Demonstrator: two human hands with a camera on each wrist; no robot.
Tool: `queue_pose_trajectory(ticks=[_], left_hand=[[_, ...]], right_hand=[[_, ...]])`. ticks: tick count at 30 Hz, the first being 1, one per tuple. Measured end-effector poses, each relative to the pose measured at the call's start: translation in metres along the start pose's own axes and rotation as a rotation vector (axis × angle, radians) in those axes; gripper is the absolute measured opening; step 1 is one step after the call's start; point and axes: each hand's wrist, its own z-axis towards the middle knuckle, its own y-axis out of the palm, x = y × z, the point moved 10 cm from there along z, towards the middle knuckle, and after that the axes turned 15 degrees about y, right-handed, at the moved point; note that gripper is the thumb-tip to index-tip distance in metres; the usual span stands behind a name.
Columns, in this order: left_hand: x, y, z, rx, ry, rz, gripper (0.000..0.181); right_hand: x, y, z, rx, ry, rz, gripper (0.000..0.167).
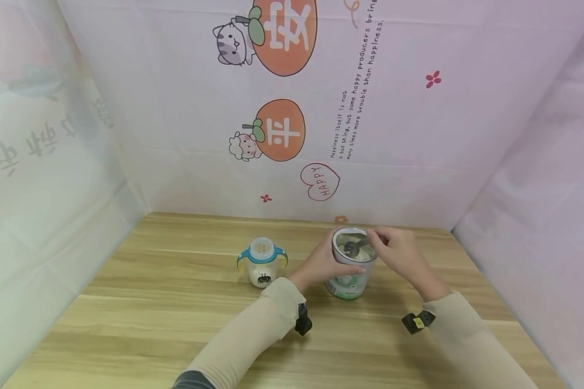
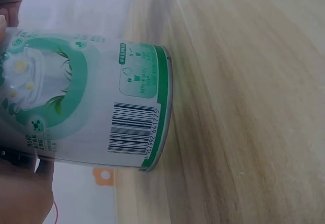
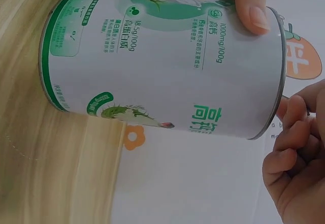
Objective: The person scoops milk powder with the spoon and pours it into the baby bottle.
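An open milk powder can [image 1: 349, 281], white with green print, stands on the wooden table. My left hand [image 1: 321, 262] grips it round the side, with the thumb across the front below the rim. In the right wrist view the left thumb [image 3: 249, 10] lies on the can's wall. My right hand [image 1: 401, 253] is at the rim and pinches the handle of a dark scoop [image 1: 352, 248], whose bowl is inside the can near pale powder. The right wrist view shows the curled right fingers [image 3: 289, 142] beside the rim; the scoop's bowl is hidden there.
A baby bottle [image 1: 263, 273] with blue-and-yellow handles and a clear, uncapped-looking top stands left of the can. Printed white cloth [image 1: 394, 178] hangs behind the table [image 1: 175, 302] and at both sides. The can stands near the table's back edge.
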Motion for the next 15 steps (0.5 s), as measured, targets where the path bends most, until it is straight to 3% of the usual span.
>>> queue_pose_trajectory(ticks=[5,9,15], left_hand=[[-0.002,0.001,0.000,-0.010,0.003,-0.003,0.095],[-0.001,0.002,-0.001,-0.026,0.012,-0.009,0.096],[0.000,0.003,0.000,-0.022,0.043,-0.048,0.094]], right_hand=[[-0.012,0.003,0.002,0.005,-0.058,-0.060,0.021],[-0.018,0.008,0.003,-0.002,-0.095,-0.130,0.030],[-0.025,0.022,0.006,-0.051,-0.095,-0.250,0.040]])
